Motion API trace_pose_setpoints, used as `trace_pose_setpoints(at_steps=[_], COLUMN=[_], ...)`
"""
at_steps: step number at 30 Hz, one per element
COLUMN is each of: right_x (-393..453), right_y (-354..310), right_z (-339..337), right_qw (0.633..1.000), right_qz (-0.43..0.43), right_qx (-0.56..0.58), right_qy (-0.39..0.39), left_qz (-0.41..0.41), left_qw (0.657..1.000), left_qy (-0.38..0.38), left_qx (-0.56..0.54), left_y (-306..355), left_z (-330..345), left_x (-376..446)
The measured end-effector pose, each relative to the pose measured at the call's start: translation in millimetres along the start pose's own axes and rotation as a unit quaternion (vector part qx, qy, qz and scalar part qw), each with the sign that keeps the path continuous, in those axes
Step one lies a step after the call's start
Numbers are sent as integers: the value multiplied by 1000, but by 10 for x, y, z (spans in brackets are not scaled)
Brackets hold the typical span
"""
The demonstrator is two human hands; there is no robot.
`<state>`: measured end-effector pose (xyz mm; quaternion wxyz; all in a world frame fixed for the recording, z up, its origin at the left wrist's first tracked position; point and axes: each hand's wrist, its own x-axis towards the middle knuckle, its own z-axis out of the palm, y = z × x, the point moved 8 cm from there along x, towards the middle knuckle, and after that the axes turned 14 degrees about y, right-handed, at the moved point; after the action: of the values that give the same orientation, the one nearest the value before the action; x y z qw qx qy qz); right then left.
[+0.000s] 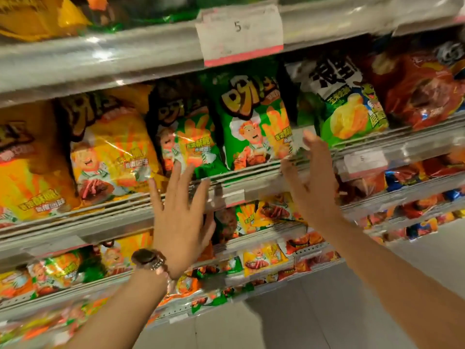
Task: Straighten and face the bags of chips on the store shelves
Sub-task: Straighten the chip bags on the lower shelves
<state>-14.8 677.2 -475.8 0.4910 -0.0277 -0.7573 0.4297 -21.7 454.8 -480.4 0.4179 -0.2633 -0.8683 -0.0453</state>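
A green chip bag (247, 117) stands upright on the middle shelf (251, 183), front facing out. Left of it leans a second green bag (187, 137), partly in shadow, and further left a yellow bag (110, 152). My left hand (180, 215), with a watch on the wrist, is raised with fingers spread in front of the shelf edge, fingertips just below the second green bag. My right hand (310, 177) is also spread, with its fingertips at the lower right corner of the upright green bag. Neither hand holds anything.
A green and white bag (349, 104) and a red bag (422, 89) stand to the right on the same shelf. A paper price tag (240, 34) hangs from the shelf above. Lower shelves (264, 238) hold several smaller bags. Grey floor (327, 311) lies at the lower right.
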Motion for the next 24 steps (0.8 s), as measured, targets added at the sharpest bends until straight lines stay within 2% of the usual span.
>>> trace_pose_setpoints(at_steps=[3,5,7,10,13,15,17,21,24], right_x=[-472,-746,-927,-981,-922,-897,-877,-894,-894], right_y=[91,321,618,1009,1262,1404,1554,1829,1966], right_z=[-108,-56,16,106,207,253,279,346,399], right_qw=[997,995,990,976,957,936,925,926,920], right_qz=[-70,-50,-6,31,8,4,49,175,233], right_qx=[-3,-16,-44,-126,-223,-299,-334,-283,-255], right_qy=[-21,-79,-136,-172,-184,-183,-177,-176,-185], left_qz=[69,77,67,-8,-73,-80,-84,-67,-48], left_qw=[994,992,991,973,952,946,946,954,960], left_qy=[21,-8,-80,-229,-293,-303,-299,-274,-254], left_qx=[-81,-101,-80,3,51,83,90,102,103], left_y=[357,513,592,520,389,386,407,420,427], left_z=[203,461,824,1363,1776,1944,2037,2074,2086], left_x=[-467,-723,-922,-1115,-1277,-1311,-1319,-1340,-1340])
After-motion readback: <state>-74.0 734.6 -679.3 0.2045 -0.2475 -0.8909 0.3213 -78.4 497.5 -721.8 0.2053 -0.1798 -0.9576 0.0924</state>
